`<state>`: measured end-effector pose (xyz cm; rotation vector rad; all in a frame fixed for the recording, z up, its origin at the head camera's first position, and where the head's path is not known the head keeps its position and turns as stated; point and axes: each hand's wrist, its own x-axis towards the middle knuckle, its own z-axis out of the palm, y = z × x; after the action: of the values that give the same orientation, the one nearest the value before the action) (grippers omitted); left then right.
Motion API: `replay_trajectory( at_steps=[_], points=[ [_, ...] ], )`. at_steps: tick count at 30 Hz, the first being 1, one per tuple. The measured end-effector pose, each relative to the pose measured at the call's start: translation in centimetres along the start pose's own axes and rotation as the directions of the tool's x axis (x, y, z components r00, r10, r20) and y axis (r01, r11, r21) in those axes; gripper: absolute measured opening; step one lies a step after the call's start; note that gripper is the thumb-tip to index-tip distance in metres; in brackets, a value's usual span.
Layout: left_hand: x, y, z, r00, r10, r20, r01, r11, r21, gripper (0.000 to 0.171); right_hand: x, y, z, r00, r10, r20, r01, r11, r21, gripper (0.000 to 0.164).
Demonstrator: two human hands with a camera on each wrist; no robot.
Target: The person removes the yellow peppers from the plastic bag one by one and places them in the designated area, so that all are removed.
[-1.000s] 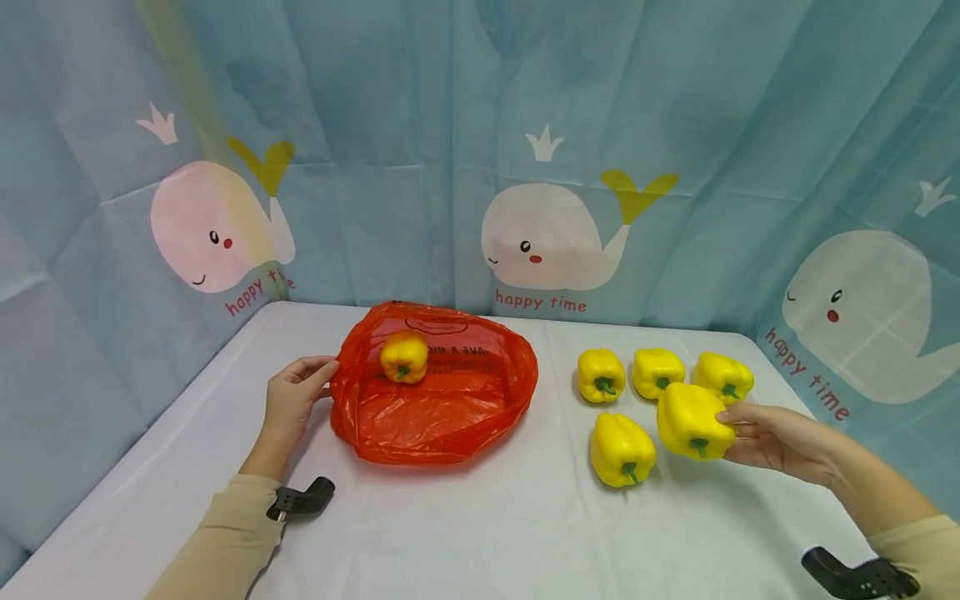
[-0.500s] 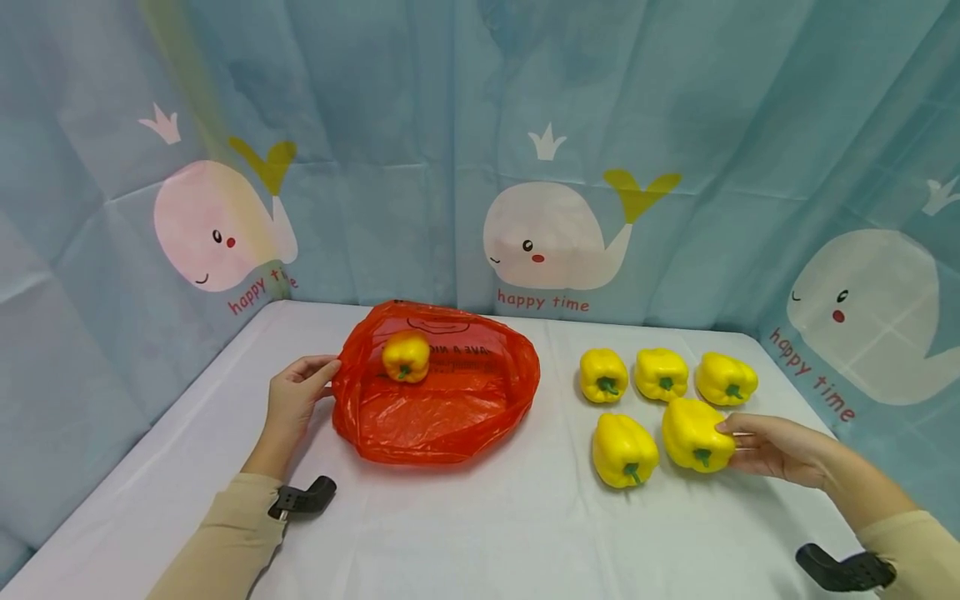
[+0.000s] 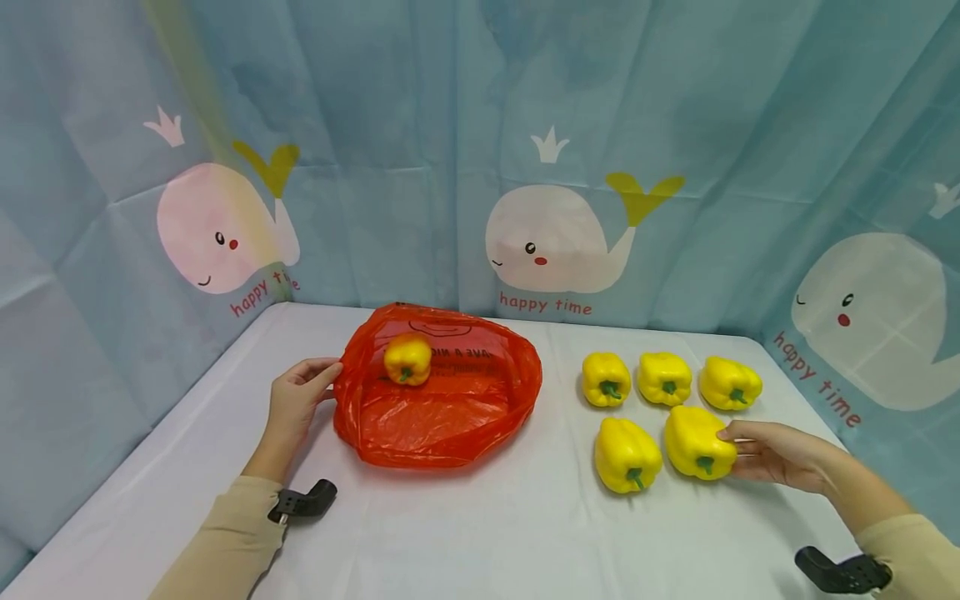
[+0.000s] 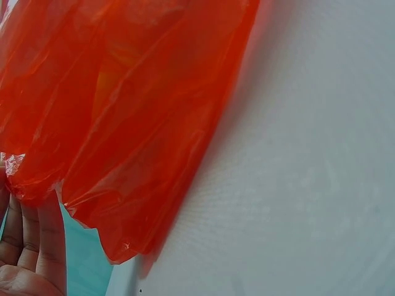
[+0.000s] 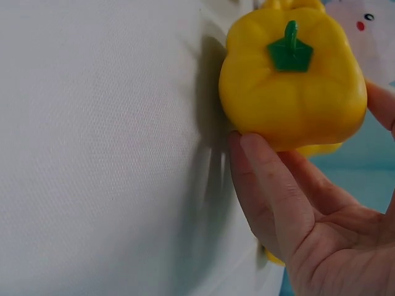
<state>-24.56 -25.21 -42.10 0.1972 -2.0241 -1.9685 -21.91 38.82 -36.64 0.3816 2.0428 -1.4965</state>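
Note:
At the left rim of a red plastic bag (image 3: 431, 425), my left hand (image 3: 298, 396) pinches the film between thumb and fingers. The bag lies with its mouth open toward me, and one yellow bell pepper (image 3: 408, 360) sits inside it. In the left wrist view the red film (image 4: 142, 123) hides most of that hand's fingertips. On the right, my right hand (image 3: 783, 454) holds another yellow bell pepper (image 3: 699, 443) by its side, thumb above and fingers below. The right wrist view shows this pepper (image 5: 293, 92) with its green stem; whether it touches the cloth I cannot tell.
Beside the held pepper lies a yellow pepper (image 3: 627, 456). Behind are three more in a row: a left pepper (image 3: 606, 380), a middle pepper (image 3: 663, 379) and a right pepper (image 3: 730, 384). White cloth (image 3: 465, 533) covers the table; a blue whale-print curtain (image 3: 375, 233) hangs behind.
My right hand has lowered its pepper toward the table and nearer to me, away from the back row. The left hand keeps its hold on the bag's rim.

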Motion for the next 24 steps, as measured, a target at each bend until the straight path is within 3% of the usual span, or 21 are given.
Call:
replay_trajectory(
  at_steps=[5, 13, 20, 24],
  points=[
    [0.14, 0.01, 0.08, 1.000, 0.003, 0.012, -0.003, 1.000, -0.012, 0.021, -0.04, 0.20, -0.21, 1.000, 0.002, -0.003, -0.002, 1.000, -0.007, 0.046],
    [0.06, 0.06, -0.08, 1.000, 0.010, 0.002, -0.010, 0.999, -0.044, 0.010, 0.31, -0.09, -0.27, 1.000, 0.007, -0.005, -0.007, 1.000, -0.026, 0.054],
    [0.18, -0.01, 0.20, 1.000, 0.014, -0.006, -0.014, 1.000, -0.015, 0.016, 0.21, -0.24, -0.72, 0.998, -0.009, 0.056, 0.010, 1.000, -0.017, 0.033],
    [-0.04, -0.03, 0.08, 1.000, 0.008, -0.015, -0.008, 1.000, 0.022, 0.020, 0.10, -0.18, -0.69, 0.997, -0.010, 0.079, 0.011, 1.000, -0.006, 0.030]
  ],
)
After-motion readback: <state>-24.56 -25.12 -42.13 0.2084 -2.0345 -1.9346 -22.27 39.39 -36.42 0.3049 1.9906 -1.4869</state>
